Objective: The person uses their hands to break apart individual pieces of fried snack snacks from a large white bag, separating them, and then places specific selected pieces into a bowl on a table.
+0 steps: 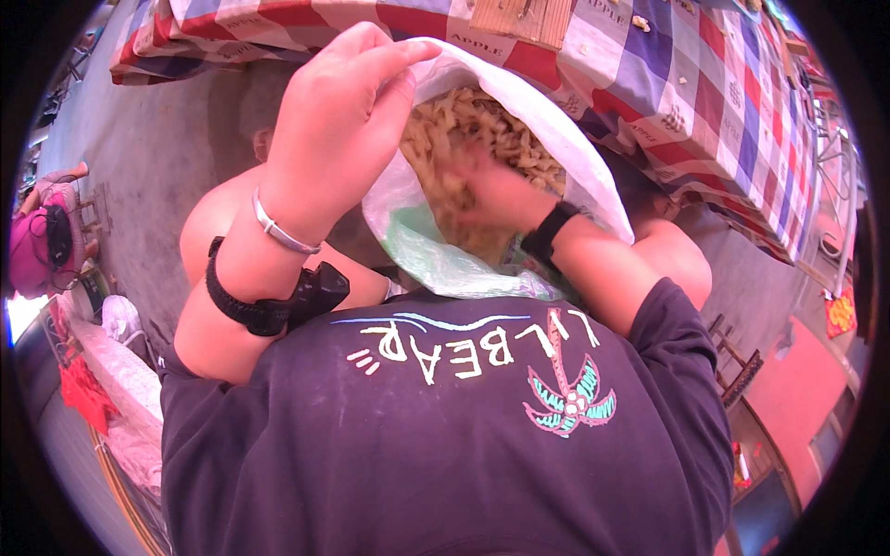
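Observation:
Pinched between the thumb and fingers of my left hand [348, 132] is the rim of a white and green plastic bag [549, 104]. The bag's mouth is wide, and it sits between my knees. Inside lies a heap of pale tan, dried-looking pieces [452, 111], too small to name surely. My right hand [490, 187] reaches down into the bag among these pieces. It is blurred, so whether its fingers hold any of them is unclear. A black band [549, 229] circles the right wrist.
A table with a red, white and blue checked cloth [612, 76] stands just beyond the bag. On it are a wooden board [521, 21] and a few pale scraps. Far left, another person in pink [35, 243] is by a wooden stool. White sacking [111, 375] lies lower left.

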Tool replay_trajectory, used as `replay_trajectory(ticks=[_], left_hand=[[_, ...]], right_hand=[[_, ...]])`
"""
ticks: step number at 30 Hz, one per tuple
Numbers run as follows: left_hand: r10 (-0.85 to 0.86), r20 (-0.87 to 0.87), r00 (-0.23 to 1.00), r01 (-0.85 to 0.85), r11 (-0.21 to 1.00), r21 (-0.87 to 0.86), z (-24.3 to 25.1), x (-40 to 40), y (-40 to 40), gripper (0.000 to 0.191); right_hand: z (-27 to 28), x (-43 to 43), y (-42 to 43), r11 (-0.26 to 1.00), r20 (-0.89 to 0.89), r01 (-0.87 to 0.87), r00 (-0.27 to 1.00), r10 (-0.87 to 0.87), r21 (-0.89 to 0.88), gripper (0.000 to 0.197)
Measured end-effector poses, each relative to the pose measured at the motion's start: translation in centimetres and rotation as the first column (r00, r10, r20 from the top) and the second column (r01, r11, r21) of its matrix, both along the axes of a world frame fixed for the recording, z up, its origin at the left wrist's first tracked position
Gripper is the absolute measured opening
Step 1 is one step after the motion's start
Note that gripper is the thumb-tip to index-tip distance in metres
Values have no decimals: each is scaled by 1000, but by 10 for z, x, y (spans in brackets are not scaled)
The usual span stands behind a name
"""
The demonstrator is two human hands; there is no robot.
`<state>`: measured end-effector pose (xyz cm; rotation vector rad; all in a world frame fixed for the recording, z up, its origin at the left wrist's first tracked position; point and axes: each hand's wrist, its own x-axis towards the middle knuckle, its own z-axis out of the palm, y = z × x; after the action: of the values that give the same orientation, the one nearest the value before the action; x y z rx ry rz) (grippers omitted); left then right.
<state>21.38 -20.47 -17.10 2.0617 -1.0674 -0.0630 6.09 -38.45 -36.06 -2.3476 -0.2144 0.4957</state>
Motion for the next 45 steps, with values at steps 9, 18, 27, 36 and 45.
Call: replay_trajectory(ticks=[9, 18, 27, 36, 45], left_hand=[[17, -65, 998, -18, 1000, -10, 1, -5, -3, 29], [49, -109, 993, -50, 999, -10, 0, -5, 0, 31], [32, -122, 992, -41, 996, -74, -4, -9, -5, 35], [41, -149, 988, -45, 999, -24, 1, -2, 2, 32], [-20, -82, 996, 15, 998, -59, 2, -8, 1, 31]], right_hand=[[44, -28, -4, 763, -725, -564, 662, 189, -316, 46], [79, 8, -2, 921, 79, 221, 975, -206, -322, 33], [-24, 37, 66, 920, 301, -256, 889, 344, -296, 47], [28, 33, -6, 878, 122, 102, 991, -50, -467, 75], [36, -29, -5, 964, -483, -263, 842, 243, 26, 50]])
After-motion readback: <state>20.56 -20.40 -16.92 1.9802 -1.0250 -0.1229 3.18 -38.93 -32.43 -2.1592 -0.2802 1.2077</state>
